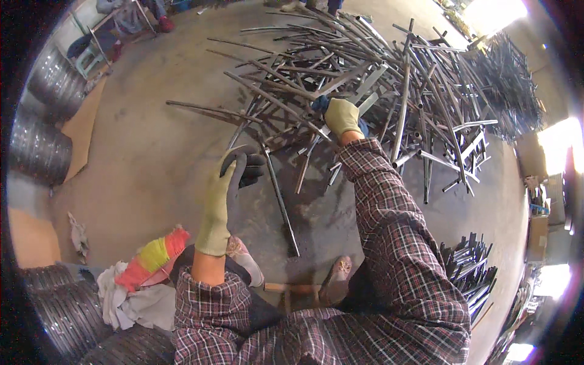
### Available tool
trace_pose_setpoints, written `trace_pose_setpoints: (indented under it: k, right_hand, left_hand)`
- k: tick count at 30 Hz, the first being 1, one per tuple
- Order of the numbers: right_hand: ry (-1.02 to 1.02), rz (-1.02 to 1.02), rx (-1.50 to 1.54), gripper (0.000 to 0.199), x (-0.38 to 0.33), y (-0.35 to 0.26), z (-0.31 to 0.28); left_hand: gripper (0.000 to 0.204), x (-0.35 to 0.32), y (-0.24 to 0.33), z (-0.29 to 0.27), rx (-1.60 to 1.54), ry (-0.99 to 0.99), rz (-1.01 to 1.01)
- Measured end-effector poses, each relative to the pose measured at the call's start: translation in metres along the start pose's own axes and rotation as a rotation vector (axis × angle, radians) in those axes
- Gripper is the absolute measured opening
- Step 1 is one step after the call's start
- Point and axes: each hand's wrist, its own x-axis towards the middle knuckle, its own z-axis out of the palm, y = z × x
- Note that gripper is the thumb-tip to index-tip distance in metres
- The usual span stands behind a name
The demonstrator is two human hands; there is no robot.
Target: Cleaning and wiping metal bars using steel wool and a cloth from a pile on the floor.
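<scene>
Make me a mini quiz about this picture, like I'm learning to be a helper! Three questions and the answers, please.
1. Which hand reaches farther out over the big pile of metal tubes?

2. True or false: the left hand is bare.

3. Pick one. What pattern do the sleeves have?
A. Polka dots
B. Checks
C. No pattern at all

Key:
1. The right hand.
2. False: the left hand wears a glove.
3. B.
</scene>
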Motion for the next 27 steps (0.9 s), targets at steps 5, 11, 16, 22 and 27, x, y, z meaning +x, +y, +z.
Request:
trace_pose_setpoints:
  k: [5, 11, 16, 22, 27]
  right_hand:
    - [-0.021, 0.028, -0.027, 0.025, -0.027, 0.013, -0.019]
    - [0.037, -0.104, 0.165, 0.023, -0.031, 0.035, 0.025]
    - [0.135, 0.018, 0.542, 0.028, -0.014, 0.175, 0.091]
    - [0.186, 0.385, 0.585, 0.034, -0.055, 0.114, 0.156]
    - [-0.079, 0.152, 0.356, 0.029, -0.036, 0.123, 0.175]
  left_hand:
    - [0.032, -0.001, 0.004, -0.001, 0.116, -0.116, 0.018]
    - [0.032, 0.002, -0.021, -0.016, 0.536, 0.173, 0.175]
    - [0.031, 0.007, -0.008, 0.023, 0.133, -0.087, 0.189]
    - [0.03, -0.016, 0.006, -0.011, 0.13, -0.031, 0.049]
    - [0.03, -0.002, 0.0, 0.0, 0.114, -0.056, 0.045]
